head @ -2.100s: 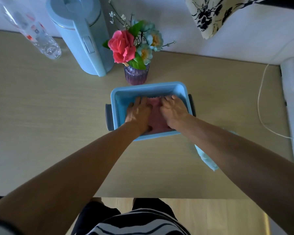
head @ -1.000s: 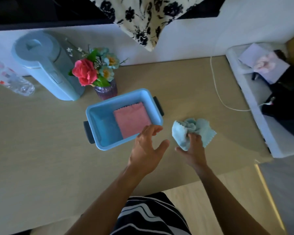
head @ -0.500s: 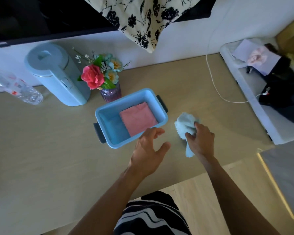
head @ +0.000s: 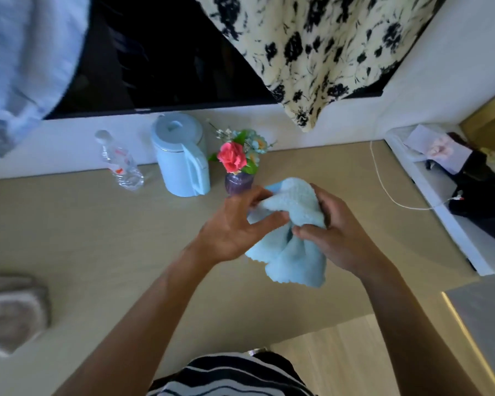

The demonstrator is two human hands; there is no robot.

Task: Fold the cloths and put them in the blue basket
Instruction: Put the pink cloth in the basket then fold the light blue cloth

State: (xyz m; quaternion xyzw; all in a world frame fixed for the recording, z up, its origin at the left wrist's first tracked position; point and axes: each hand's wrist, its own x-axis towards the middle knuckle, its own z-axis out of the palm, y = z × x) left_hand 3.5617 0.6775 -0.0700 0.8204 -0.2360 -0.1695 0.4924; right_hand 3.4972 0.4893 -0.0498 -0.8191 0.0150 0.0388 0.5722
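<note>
A crumpled light blue cloth [head: 295,252] hangs in the air above the wooden table [head: 97,238], held between both hands. My left hand [head: 235,224] pinches its upper left part with fingers and thumb. My right hand [head: 337,232] grips its right side. The blue basket with the pink cloth is hidden behind my hands and the raised cloth.
A pale blue kettle [head: 182,158], a clear plastic bottle [head: 120,164] and a purple vase of flowers [head: 237,167] stand along the wall. A white cable [head: 383,184] runs to a white shelf [head: 446,221] on the right. A grey folded towel [head: 12,307] lies at the left edge.
My right hand lifted the blue cloth off the table. My left hand came in and took hold of it too. The view tilted up, and the basket went out of sight behind the cloth.
</note>
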